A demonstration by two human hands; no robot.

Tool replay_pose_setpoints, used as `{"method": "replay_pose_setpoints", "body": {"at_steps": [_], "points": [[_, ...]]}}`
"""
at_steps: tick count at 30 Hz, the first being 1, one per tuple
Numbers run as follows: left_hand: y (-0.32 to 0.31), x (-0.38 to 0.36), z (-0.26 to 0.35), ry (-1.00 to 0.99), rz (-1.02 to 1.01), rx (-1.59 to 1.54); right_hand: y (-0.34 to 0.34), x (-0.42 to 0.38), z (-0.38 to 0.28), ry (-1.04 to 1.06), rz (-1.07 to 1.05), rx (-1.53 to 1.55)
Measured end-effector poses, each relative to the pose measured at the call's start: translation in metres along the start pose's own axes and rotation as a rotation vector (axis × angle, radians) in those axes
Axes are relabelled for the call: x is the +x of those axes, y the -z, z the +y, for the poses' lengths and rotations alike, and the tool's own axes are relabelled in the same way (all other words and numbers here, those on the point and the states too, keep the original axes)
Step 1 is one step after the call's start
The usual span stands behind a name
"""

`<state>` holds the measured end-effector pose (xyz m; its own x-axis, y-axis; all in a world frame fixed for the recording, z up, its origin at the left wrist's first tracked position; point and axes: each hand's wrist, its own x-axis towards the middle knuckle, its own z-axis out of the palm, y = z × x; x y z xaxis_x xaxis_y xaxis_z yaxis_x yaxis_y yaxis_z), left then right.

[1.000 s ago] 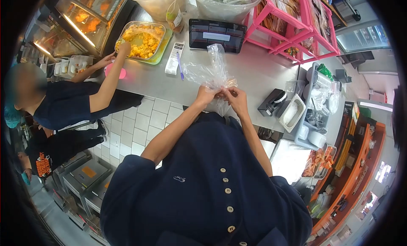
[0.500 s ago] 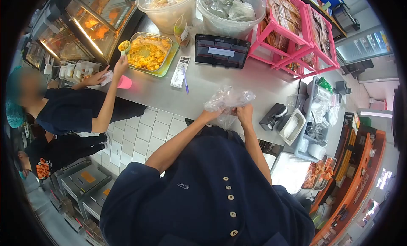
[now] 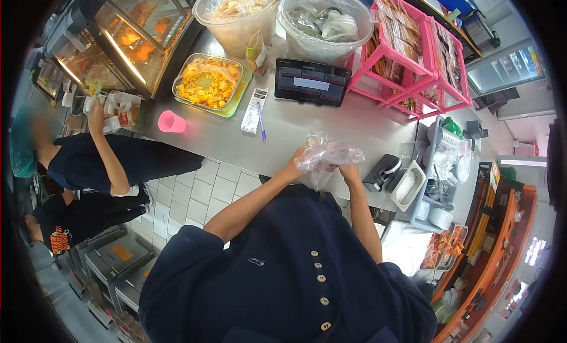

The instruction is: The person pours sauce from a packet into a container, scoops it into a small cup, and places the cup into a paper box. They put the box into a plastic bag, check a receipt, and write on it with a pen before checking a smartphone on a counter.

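A crumpled clear plastic bag [image 3: 325, 157] is held between both my hands, just over the counter's near edge and close to my shirt. My left hand [image 3: 295, 166] grips its left side, fingers closed and partly covered by the film. At the bag's lower right, my right hand [image 3: 348, 170] is closed on the plastic. Whether anything lies inside the bag I cannot make out. Beyond the bag, a paper slip [image 3: 253, 115] with a purple pen [image 3: 261, 123] on it lies on the steel counter [image 3: 212, 134].
A glass tray of yellow food [image 3: 208, 82], a pink cup [image 3: 172, 122], a tablet [image 3: 312, 82] and two large tubs line the counter. Pink racks [image 3: 407, 59] stand at the back right. A card terminal [image 3: 381, 173] is at right. A co-worker [image 3: 100, 157] stands at left.
My hands and the bag have shifted slightly right, and the bag is bunched differently. The co-worker's spoon hand has moved from the food tray to the small containers at left.
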<state>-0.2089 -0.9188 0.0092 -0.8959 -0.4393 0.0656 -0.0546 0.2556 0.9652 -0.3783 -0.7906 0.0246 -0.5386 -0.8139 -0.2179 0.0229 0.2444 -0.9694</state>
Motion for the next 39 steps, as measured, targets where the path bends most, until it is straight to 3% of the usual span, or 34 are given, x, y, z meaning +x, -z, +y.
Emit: {"method": "replay_pose_setpoints", "body": {"at_steps": [2,5,8,11,12,15,17,20,22,27,29,30,32,33,36,39], "points": [[0.001,0.002,0.005,0.099,-0.024,-0.15,0.0,-0.001,-0.012,0.128,-0.029,-0.053],[-0.001,0.001,0.003,0.144,-0.025,-0.276,0.0,-0.006,-0.017,0.068,0.061,-0.103],[0.002,0.004,0.008,0.142,-0.073,-0.179,0.008,0.0,-0.011,0.075,-0.072,-0.08],[0.005,0.006,0.018,0.16,-0.082,-0.152,0.003,0.0,-0.013,-0.055,-0.065,0.163],[0.004,0.006,0.022,0.167,-0.069,-0.169,0.004,-0.002,-0.015,-0.026,-0.058,0.103],[-0.002,0.01,0.012,-0.21,0.112,0.01,0.003,-0.005,-0.019,0.061,-0.027,-0.031],[-0.001,0.01,0.007,-0.147,0.06,-0.044,0.002,-0.003,-0.011,0.123,0.012,-0.063],[0.002,0.007,0.007,-0.082,0.025,-0.098,-0.004,-0.005,0.004,-0.038,0.175,0.038],[0.003,0.006,0.01,0.01,0.019,-0.087,-0.005,-0.003,0.01,-0.096,0.177,0.053],[0.021,0.01,0.052,0.542,-0.134,-0.261,-0.006,0.004,0.015,-0.079,0.232,0.18],[0.024,0.01,0.026,0.063,0.007,-0.107,0.008,0.019,0.02,-0.059,0.129,0.13],[0.029,0.01,0.01,-0.177,0.075,-0.03,0.01,0.028,0.016,-0.03,0.17,-0.043],[0.077,0.011,0.005,0.174,0.225,0.114,0.0,0.04,-0.026,0.014,0.253,-0.388],[0.099,0.017,0.019,0.269,0.466,0.126,-0.005,0.052,-0.023,0.057,0.228,-0.427],[0.171,0.016,-0.062,0.298,0.776,0.666,-0.024,0.092,-0.011,0.228,0.046,-0.544],[0.194,0.021,-0.072,0.53,0.604,0.9,-0.042,0.122,-0.011,0.137,-0.091,-0.719]]}}
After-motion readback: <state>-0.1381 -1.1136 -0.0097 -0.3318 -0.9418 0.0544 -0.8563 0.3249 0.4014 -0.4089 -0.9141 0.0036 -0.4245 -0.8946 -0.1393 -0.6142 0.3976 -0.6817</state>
